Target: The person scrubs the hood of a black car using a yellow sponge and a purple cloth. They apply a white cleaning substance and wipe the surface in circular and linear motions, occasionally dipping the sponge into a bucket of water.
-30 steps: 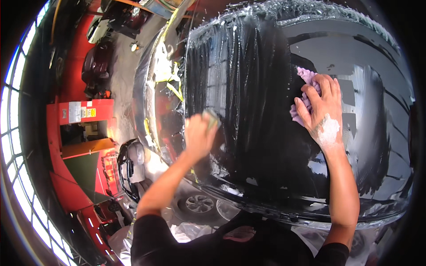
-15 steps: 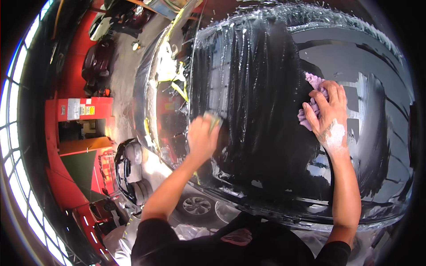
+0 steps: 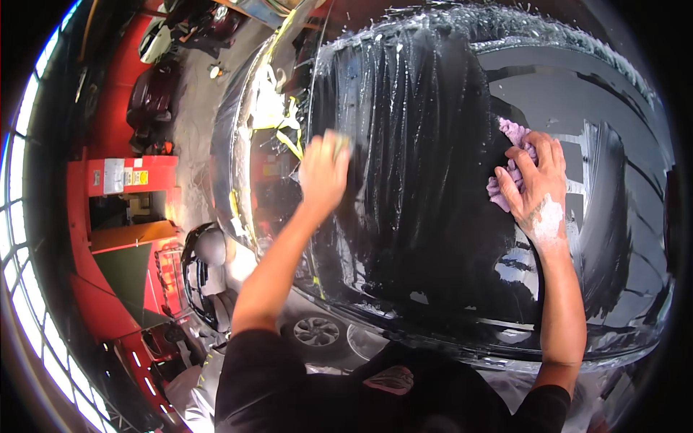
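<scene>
My left hand (image 3: 326, 173) is closed round a small yellowish-grey pad (image 3: 342, 141) and presses it on the left part of a wet, glossy black car panel (image 3: 426, 245). Motion smears the pad, so its exact kind is unclear. Farther right, my right hand (image 3: 540, 173) bunches a lilac cloth (image 3: 514, 131) against the same panel, its fingers curled over the folds. White residue covers the skin near my right wrist. Milky streaks run down the panel's left half, and foamy slurry lines its far edge.
Yellow masking tape (image 3: 289, 141) and clear plastic film border the panel on the left. Below its near edge is a car wheel (image 3: 317, 331). Beyond lie a red cabinet-like structure (image 3: 81, 209), a dark red car (image 3: 155, 92) and a black car bumper (image 3: 196, 278) on the floor.
My left hand has slid away from me along the panel with the pad, slightly leftward. My right hand and the lilac cloth have hardly moved.
</scene>
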`<control>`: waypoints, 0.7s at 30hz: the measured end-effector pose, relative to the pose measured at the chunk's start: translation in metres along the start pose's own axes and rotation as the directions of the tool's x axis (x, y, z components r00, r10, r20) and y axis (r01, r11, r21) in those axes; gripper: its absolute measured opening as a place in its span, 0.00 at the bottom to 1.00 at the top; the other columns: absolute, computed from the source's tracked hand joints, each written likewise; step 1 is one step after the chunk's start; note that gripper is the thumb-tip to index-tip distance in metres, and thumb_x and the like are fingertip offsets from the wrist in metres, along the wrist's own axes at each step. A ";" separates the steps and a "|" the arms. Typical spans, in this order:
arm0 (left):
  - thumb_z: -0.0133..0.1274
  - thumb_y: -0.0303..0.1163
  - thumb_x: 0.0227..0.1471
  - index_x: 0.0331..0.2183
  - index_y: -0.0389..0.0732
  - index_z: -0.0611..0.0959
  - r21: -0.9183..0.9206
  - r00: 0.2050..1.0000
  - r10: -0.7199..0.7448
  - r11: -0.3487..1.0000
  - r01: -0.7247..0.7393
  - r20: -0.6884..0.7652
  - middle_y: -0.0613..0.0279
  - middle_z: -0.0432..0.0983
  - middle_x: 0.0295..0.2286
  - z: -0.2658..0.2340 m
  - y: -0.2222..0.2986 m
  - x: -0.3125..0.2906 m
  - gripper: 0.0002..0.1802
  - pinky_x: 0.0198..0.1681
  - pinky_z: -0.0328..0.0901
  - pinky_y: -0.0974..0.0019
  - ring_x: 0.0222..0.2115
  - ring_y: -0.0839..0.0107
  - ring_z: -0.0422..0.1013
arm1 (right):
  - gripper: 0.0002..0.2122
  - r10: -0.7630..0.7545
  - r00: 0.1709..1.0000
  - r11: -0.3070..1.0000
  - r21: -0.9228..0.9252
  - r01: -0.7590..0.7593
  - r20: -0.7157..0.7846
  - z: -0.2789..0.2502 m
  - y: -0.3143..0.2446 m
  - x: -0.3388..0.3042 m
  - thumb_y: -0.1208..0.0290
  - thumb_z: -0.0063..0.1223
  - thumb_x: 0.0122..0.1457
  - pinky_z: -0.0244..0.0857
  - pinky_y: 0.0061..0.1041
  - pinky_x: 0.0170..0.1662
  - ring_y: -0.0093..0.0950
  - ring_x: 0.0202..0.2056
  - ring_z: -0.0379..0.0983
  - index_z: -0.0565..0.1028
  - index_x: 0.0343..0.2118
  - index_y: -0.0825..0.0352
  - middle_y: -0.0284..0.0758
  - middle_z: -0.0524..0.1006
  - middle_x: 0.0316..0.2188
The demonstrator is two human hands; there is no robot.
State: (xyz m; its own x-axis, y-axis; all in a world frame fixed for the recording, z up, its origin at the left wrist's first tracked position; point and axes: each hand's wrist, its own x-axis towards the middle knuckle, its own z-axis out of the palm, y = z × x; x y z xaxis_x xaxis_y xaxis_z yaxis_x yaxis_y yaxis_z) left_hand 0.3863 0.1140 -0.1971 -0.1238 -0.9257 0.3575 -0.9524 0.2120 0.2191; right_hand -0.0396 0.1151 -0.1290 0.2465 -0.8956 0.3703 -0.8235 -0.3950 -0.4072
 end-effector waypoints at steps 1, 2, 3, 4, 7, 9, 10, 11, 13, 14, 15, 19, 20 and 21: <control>0.58 0.37 0.65 0.54 0.27 0.80 -0.027 0.999 0.008 1.000 -0.007 0.044 0.44 0.75 0.36 -0.020 0.012 -0.048 0.25 0.40 0.70 0.46 0.36 0.44 0.74 | 0.15 0.011 1.000 1.000 -0.011 -0.011 0.011 -0.002 -0.002 -0.001 0.63 0.68 0.58 0.55 0.56 0.72 0.49 0.63 0.68 0.82 0.44 0.67 0.44 0.73 0.55; 0.60 0.36 0.64 0.53 0.26 0.80 -0.055 0.998 0.045 0.998 -0.043 0.042 0.44 0.75 0.36 -0.034 0.013 -0.082 0.25 0.40 0.70 0.47 0.35 0.45 0.74 | 0.15 0.013 1.000 1.000 -0.018 -0.012 0.019 -0.003 -0.006 0.001 0.64 0.68 0.58 0.55 0.56 0.72 0.49 0.63 0.68 0.82 0.44 0.67 0.44 0.73 0.55; 0.61 0.35 0.62 0.52 0.26 0.80 -0.077 0.996 0.080 0.994 -0.077 0.039 0.44 0.74 0.35 -0.042 0.008 -0.097 0.24 0.39 0.70 0.47 0.34 0.46 0.74 | 0.15 0.011 1.000 1.000 -0.019 -0.010 0.026 -0.001 -0.009 0.004 0.64 0.68 0.58 0.55 0.56 0.72 0.49 0.63 0.68 0.82 0.44 0.67 0.44 0.73 0.55; 0.62 0.34 0.61 0.52 0.26 0.80 -0.074 0.992 0.112 0.991 -0.108 0.053 0.44 0.74 0.34 -0.038 0.000 -0.079 0.24 0.38 0.70 0.47 0.32 0.46 0.73 | 0.14 0.006 1.000 1.000 -0.026 -0.006 0.004 0.001 -0.010 0.003 0.65 0.68 0.57 0.55 0.56 0.72 0.50 0.63 0.68 0.82 0.43 0.67 0.45 0.73 0.55; 0.55 0.39 0.66 0.46 0.38 0.81 -0.037 0.996 0.083 0.996 -0.084 -0.038 0.45 0.77 0.36 0.009 -0.022 0.064 0.15 0.45 0.71 0.43 0.37 0.41 0.75 | 0.14 0.012 1.000 0.999 -0.037 -0.011 0.008 -0.002 -0.009 0.002 0.66 0.68 0.57 0.55 0.56 0.72 0.50 0.62 0.69 0.81 0.43 0.67 0.46 0.73 0.54; 0.53 0.42 0.68 0.47 0.40 0.79 0.066 0.993 -0.115 0.991 0.116 -0.020 0.39 0.80 0.43 0.025 -0.061 0.157 0.16 0.48 0.72 0.40 0.45 0.39 0.78 | 0.14 -0.036 0.999 0.999 -0.011 0.036 -0.020 0.002 -0.011 0.008 0.66 0.67 0.58 0.56 0.55 0.71 0.51 0.61 0.69 0.81 0.42 0.67 0.47 0.73 0.54; 0.52 0.43 0.69 0.47 0.40 0.79 0.146 0.980 -0.196 0.969 0.199 -0.040 0.39 0.80 0.43 0.024 -0.080 0.178 0.16 0.48 0.72 0.39 0.46 0.39 0.78 | 0.14 -0.053 0.998 0.998 0.027 0.053 -0.016 0.006 -0.017 0.010 0.66 0.67 0.58 0.56 0.55 0.71 0.51 0.61 0.69 0.81 0.42 0.68 0.47 0.73 0.54; 0.52 0.44 0.69 0.47 0.41 0.79 0.209 0.959 -0.277 0.936 0.284 -0.062 0.38 0.80 0.44 0.025 -0.091 0.184 0.17 0.48 0.72 0.38 0.47 0.38 0.78 | 0.14 -0.068 0.998 0.996 0.053 0.068 -0.004 0.007 -0.020 0.011 0.66 0.67 0.57 0.56 0.55 0.71 0.51 0.61 0.69 0.82 0.42 0.68 0.47 0.73 0.53; 0.52 0.44 0.69 0.47 0.41 0.79 0.200 0.966 -0.249 0.945 0.259 -0.071 0.38 0.80 0.44 0.027 -0.079 0.158 0.17 0.48 0.72 0.37 0.45 0.38 0.78 | 0.14 -0.067 0.998 0.997 0.042 0.066 0.005 0.009 -0.017 0.009 0.65 0.68 0.58 0.58 0.53 0.69 0.52 0.61 0.69 0.82 0.43 0.69 0.47 0.74 0.54; 0.52 0.44 0.69 0.48 0.41 0.79 0.096 0.981 -0.183 0.977 0.188 -0.061 0.39 0.79 0.43 0.026 -0.071 0.124 0.17 0.48 0.71 0.39 0.43 0.38 0.77 | 0.14 -0.056 0.998 0.998 0.032 0.056 -0.001 0.010 -0.013 0.010 0.65 0.68 0.59 0.58 0.52 0.69 0.52 0.61 0.69 0.82 0.43 0.69 0.47 0.74 0.54; 0.53 0.43 0.69 0.49 0.40 0.80 -0.004 0.996 -0.067 0.998 0.067 -0.064 0.41 0.78 0.41 0.020 -0.056 0.078 0.17 0.48 0.70 0.40 0.42 0.40 0.76 | 0.15 -0.043 0.999 0.999 0.020 0.043 0.005 0.009 -0.008 0.007 0.65 0.68 0.59 0.59 0.52 0.69 0.52 0.61 0.68 0.82 0.43 0.69 0.47 0.74 0.54; 0.58 0.42 0.65 0.58 0.40 0.80 -0.027 0.958 -0.241 0.968 0.248 0.159 0.42 0.77 0.41 -0.051 -0.013 -0.140 0.25 0.49 0.71 0.46 0.43 0.45 0.75 | 0.14 0.003 1.000 0.999 -0.040 -0.002 0.017 -0.001 -0.004 0.001 0.65 0.67 0.60 0.59 0.50 0.68 0.52 0.62 0.68 0.82 0.44 0.68 0.47 0.74 0.54; 0.57 0.42 0.66 0.58 0.40 0.79 0.032 0.963 -0.211 0.978 0.208 0.167 0.44 0.77 0.43 -0.063 -0.019 -0.158 0.24 0.48 0.71 0.45 0.42 0.45 0.76 | 0.14 0.010 0.999 0.998 -0.058 -0.008 0.041 0.000 -0.006 0.002 0.65 0.67 0.60 0.60 0.50 0.68 0.52 0.62 0.68 0.82 0.45 0.68 0.47 0.74 0.55; 0.56 0.42 0.66 0.57 0.40 0.80 0.039 0.968 -0.213 0.977 0.210 0.132 0.44 0.77 0.43 -0.058 -0.026 -0.149 0.23 0.48 0.71 0.44 0.42 0.45 0.76 | 0.14 0.009 0.999 0.999 -0.053 -0.007 0.047 0.002 -0.009 0.001 0.65 0.66 0.60 0.60 0.50 0.68 0.51 0.62 0.68 0.82 0.45 0.69 0.47 0.74 0.56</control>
State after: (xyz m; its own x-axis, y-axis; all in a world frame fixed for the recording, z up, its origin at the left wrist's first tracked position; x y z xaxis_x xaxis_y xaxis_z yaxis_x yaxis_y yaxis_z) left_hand 0.4462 0.2650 -0.2034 0.0465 -0.9827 0.1793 -0.9674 0.0005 0.2533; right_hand -0.0305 0.1171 -0.1266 0.2625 -0.9079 0.3269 -0.8512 -0.3774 -0.3646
